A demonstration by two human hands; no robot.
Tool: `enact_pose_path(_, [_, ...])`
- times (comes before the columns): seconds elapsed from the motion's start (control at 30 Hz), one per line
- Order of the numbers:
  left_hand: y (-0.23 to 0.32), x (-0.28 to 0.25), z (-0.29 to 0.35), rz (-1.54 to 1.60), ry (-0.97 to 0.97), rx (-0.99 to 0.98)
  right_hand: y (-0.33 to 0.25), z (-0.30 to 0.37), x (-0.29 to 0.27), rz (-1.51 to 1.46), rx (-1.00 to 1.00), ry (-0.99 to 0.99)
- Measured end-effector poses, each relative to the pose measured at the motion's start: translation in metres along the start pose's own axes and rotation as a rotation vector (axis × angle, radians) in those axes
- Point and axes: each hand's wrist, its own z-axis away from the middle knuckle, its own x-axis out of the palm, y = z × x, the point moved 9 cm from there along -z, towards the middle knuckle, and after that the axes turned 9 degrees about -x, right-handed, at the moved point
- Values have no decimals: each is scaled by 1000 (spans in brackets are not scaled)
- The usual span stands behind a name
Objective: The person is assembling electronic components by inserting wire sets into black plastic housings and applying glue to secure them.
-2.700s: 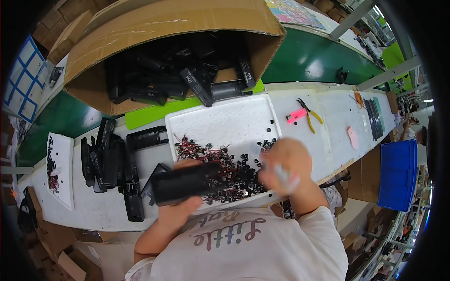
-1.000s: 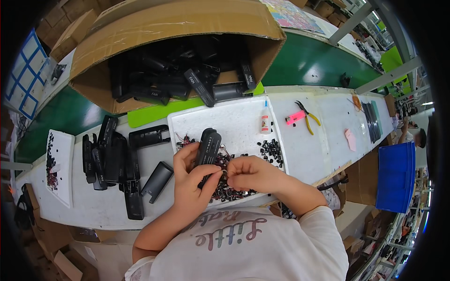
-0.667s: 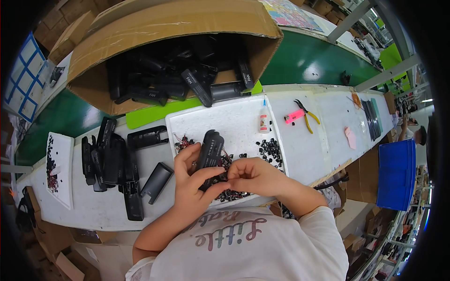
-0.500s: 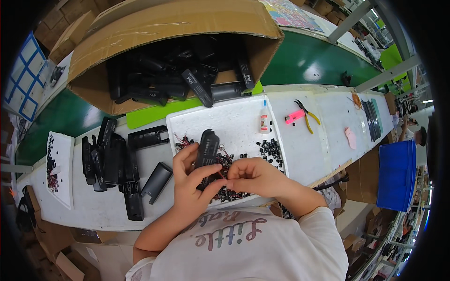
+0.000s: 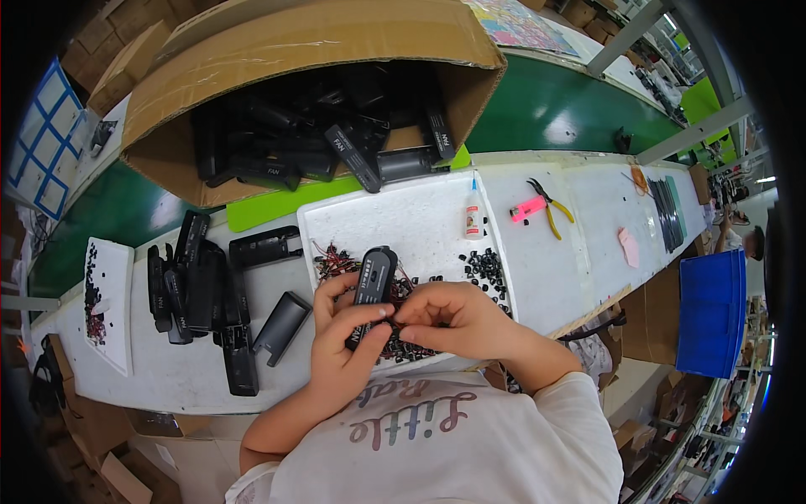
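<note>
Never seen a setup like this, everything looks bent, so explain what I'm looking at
There's no machine: these are a person's bare hands, seen from above by a fisheye camera worn on that person's head. The lens bends straight edges. The left hand holds a black casing; the right hand is beside it, and what its fingertips may pinch is hard to tell. Beneath them, on a white table, a white tray carries small black parts, red wires and a small bottle. Pliers and a pink object lie to its right. Other casings lie piled to its left, and an open cardboard box beyond holds more.
</note>
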Motion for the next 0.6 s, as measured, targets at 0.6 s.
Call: enact_pose_path(0.6, [-30,24,10,845,-198,-595,-55,-11,-19,581,-301,224])
